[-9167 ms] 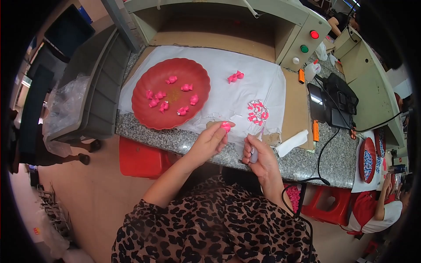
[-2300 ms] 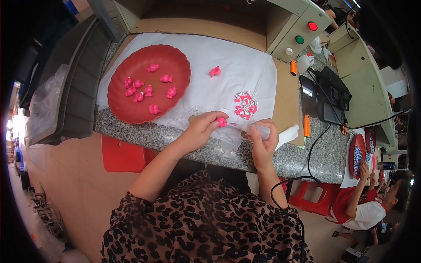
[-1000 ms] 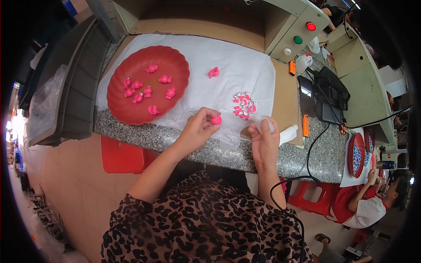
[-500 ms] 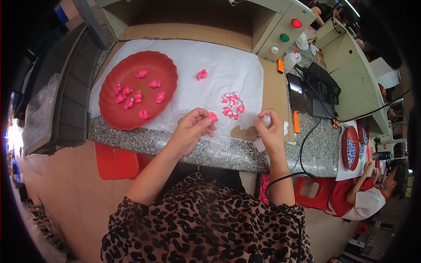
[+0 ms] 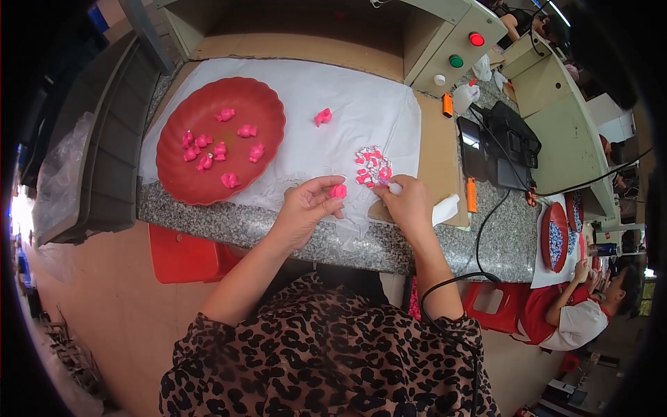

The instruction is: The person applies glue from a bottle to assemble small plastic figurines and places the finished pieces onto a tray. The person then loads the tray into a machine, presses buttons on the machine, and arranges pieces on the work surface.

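Head: left grip (image 5: pixel 306 208) pinches pink figure (image 5: pixel 338 191), right grip (image 5: pixel 411 203) bottle (image 5: pixel 395 188); gap between, counter edge (image 5: pixel 368 258) near.

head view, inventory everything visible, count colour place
Counter: one, grey, middle
Paper: one, white, on counter
Plate: one, red, on paper
Figures: about nine, pink, in plate
Lone figure: one, pink, on paper
Pieces: many, pink and white, paper's right
Phone: one, black, right
Sticks: two, orange, near phone
Bin: one, grey, left
Stools: at least two, red, below counter
Person: one, red-white top, right
Left hand: one, centre, holding pink figure
Right hand: one, near pieces, holding white tube
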